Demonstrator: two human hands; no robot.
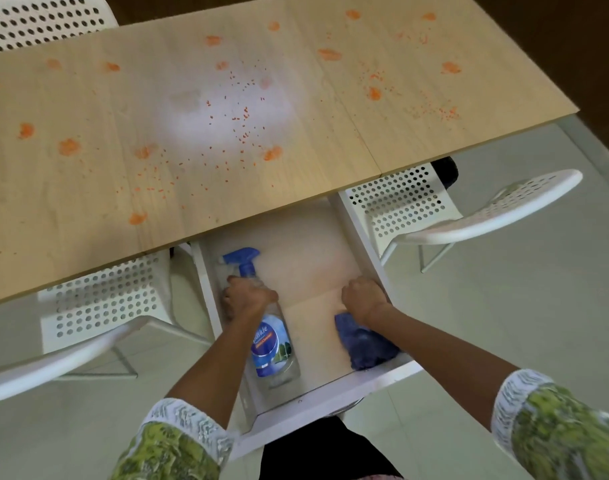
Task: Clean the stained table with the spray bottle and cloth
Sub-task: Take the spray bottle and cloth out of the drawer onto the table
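A light wooden table (pixel 88 188) is marked all over with orange smears and small orange specks. Below its front edge a white drawer (pixel 334 389) is pulled out. A clear spray bottle (pixel 273 344) with a blue trigger head and blue label lies flat in the drawer's left half. My left hand (pixel 247 296) is closed around its neck. A blue cloth (pixel 363 344) lies crumpled in the drawer's right near corner. My right hand (pixel 365 296) is closed over the cloth's far end.
White perforated chairs stand tucked under the table at the left (pixel 98 306) and the right (pixel 413 206), flanking the drawer. Another white chair (pixel 43 22) stands at the far left corner. Pale floor tiles (pixel 503 306) lie below.
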